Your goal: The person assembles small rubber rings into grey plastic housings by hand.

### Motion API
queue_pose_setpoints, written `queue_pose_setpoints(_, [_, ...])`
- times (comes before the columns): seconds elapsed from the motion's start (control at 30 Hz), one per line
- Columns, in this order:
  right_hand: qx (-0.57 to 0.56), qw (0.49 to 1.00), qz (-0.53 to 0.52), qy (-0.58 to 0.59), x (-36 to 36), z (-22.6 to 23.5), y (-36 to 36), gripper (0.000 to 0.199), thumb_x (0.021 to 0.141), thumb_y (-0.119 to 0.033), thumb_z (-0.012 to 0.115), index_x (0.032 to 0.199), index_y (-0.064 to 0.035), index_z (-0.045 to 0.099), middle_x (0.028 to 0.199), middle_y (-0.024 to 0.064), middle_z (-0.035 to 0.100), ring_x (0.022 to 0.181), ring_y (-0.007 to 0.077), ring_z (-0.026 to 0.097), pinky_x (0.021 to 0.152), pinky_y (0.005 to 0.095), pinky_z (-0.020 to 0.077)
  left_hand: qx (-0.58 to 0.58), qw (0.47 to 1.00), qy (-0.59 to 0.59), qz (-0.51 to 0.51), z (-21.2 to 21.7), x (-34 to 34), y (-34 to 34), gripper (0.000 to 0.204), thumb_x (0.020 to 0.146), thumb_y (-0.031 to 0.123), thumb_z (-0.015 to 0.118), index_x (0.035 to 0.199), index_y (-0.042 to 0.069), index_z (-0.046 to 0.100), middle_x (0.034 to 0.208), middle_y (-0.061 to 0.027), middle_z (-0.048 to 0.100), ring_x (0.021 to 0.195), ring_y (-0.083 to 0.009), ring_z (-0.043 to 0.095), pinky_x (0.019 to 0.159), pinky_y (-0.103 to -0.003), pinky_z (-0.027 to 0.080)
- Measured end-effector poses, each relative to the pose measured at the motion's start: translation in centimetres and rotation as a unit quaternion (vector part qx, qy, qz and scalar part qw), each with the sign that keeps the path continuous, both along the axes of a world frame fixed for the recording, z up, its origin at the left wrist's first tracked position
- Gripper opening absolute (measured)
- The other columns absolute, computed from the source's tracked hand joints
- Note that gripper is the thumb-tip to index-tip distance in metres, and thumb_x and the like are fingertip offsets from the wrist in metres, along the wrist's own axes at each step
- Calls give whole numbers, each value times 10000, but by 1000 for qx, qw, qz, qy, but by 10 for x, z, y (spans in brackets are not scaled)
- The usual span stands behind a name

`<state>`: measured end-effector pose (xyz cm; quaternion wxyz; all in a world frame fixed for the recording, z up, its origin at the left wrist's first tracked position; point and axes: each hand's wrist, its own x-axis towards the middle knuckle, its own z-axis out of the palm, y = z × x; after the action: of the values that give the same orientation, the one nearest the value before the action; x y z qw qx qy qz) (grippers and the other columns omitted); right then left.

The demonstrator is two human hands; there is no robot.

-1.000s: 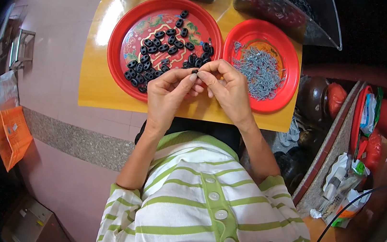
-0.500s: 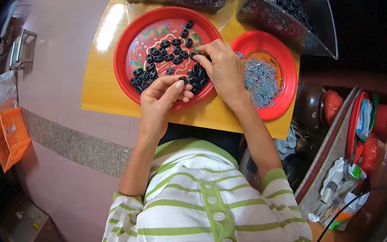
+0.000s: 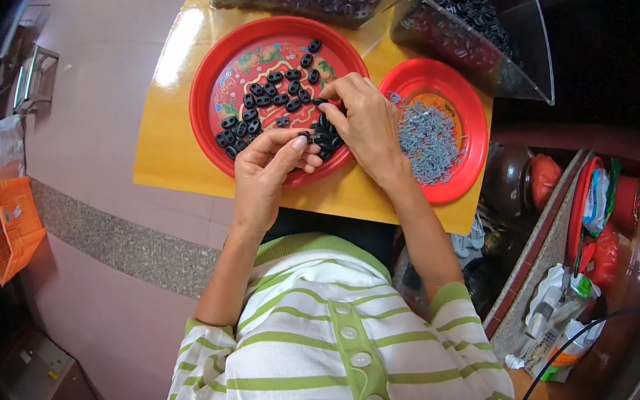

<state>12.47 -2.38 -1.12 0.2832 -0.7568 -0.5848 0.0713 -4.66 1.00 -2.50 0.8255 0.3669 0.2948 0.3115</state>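
Over the right side of a round red tray (image 3: pixel 199 95), both my hands work close together. My left hand (image 3: pixel 261 175) pinches a small black plastic piece (image 3: pixel 305 134) between thumb and forefinger, partly hidden by the fingertips. Thumb and forefinger of my right hand (image 3: pixel 368 122) are closed on another black two-holed plastic piece (image 3: pixel 319 101). Below the right fingertips lies a heap of similar black pieces (image 3: pixel 324 137). Several more two-holed black pieces (image 3: pixel 280 99) lie spread across the patterned tray bottom, some in rows.
Right of the tray, a red plate (image 3: pixel 474 117) holds many small grey screws (image 3: pixel 429 142). Clear plastic bins (image 3: pixel 490 59) of black parts stand at the yellow table's (image 3: pixel 170 150) far side. An orange bag (image 3: pixel 16 229) is at the left; a shelf with jars (image 3: pixel 508 169) at the right.
My right fingertips have come slightly nearer to my left hand with the black piece. The left hand keeps its pinch. The whole view has shifted a little.
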Motion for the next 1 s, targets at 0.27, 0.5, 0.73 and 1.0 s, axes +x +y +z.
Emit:
queue_pose_setpoints(0.27, [74, 959, -16, 273, -19, 26, -31, 128, 795, -30, 651, 910, -22, 594, 830, 89, 629, 696, 173, 644, 591, 269, 520, 55, 996, -23, 71, 12, 6, -2, 153, 907, 89, 565, 1000, -16, 625, 1095, -147, 629, 895, -178, 648, 774, -274, 525])
queue_pose_setpoints(0.5, [174, 948, -20, 267, -26, 27, -47, 130, 777, 30, 657, 896, -10, 623, 829, 79, 639, 716, 142, 640, 604, 251, 522, 35, 997, -59, 35, 15, 11, -10, 173, 915, 74, 542, 1048, -19, 603, 1170, -167, 597, 964, -200, 632, 871, -312, 507])
queue_pose_setpoints(0.73, [189, 943, -25, 274, -28, 29, -58, 129, 803, 25, 636, 928, -8, 642, 833, 76, 659, 729, 124, 640, 623, 255, 524, 49, 996, -59, 42, 21, 13, -21, 155, 914, 63, 540, 1026, -25, 603, 1136, -160, 611, 967, -191, 626, 881, -315, 505])
queue_pose_setpoints(1.0, [157, 882, -66, 439, -34, 22, -70, 153, 830, -10, 636, 983, 1, 634, 856, 71, 682, 769, 101, 648, 639, 234, 531, 43, 995, -79, 41, 22, 15, -31, 136, 915, 49, 535, 1015, -25, 588, 1128, -160, 612, 983, -199, 621, 908, -321, 495])
